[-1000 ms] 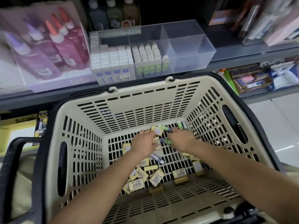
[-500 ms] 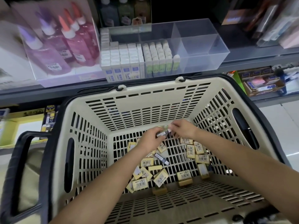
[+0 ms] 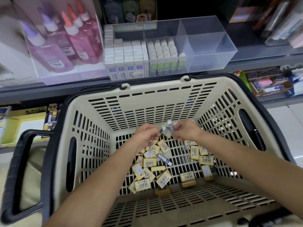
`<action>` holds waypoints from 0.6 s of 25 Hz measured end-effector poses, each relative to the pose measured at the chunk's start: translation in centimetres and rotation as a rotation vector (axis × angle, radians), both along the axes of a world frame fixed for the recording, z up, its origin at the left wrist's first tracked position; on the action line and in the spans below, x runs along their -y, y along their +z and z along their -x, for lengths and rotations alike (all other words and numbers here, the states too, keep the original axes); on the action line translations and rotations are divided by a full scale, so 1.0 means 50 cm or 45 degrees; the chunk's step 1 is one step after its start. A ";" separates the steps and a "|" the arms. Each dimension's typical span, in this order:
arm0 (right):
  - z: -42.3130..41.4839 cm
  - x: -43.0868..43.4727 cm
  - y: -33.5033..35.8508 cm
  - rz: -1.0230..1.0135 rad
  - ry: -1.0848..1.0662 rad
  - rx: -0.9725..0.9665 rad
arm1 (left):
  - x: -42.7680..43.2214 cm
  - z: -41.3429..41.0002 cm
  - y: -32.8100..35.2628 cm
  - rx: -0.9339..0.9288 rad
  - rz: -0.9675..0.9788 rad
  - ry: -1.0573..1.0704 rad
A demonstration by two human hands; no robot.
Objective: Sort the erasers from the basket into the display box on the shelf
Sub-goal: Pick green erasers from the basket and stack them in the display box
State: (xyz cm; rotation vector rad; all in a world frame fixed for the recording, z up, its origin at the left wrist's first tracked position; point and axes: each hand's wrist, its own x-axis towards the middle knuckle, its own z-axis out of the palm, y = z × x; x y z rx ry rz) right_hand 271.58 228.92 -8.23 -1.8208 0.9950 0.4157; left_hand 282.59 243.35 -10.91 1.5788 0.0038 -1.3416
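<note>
A cream plastic basket with a black rim stands below the shelf. Several yellow-sleeved erasers and one slim blue-sleeved eraser lie on its slotted floor. My left hand and my right hand are raised together above the floor, each pinching slim stick erasers between them. On the shelf stands a clear display box. Its left compartments hold rows of white-and-blue erasers and green-sleeved stick erasers; its right compartments hold nothing.
Pink and purple glue bottles in a clear case stand left of the display box. Dark bottles sit behind the box. A lower shelf holds yellow boxes at the left and boxed stationery at the right. The basket's black handle hangs at its left.
Both hands have lifted from the basket floor with slim erasers and come together higher up. The view has moved closer to the shelf.
</note>
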 end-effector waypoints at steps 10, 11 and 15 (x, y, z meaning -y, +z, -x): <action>-0.005 -0.056 0.019 -0.068 0.073 0.186 | 0.013 0.014 0.028 -0.411 0.083 -0.051; 0.002 -0.052 0.018 -0.038 0.109 0.153 | 0.012 0.013 0.026 -0.414 0.067 -0.037; 0.047 -0.067 -0.008 0.259 0.743 -0.237 | -0.007 0.003 0.027 -0.423 0.020 -0.032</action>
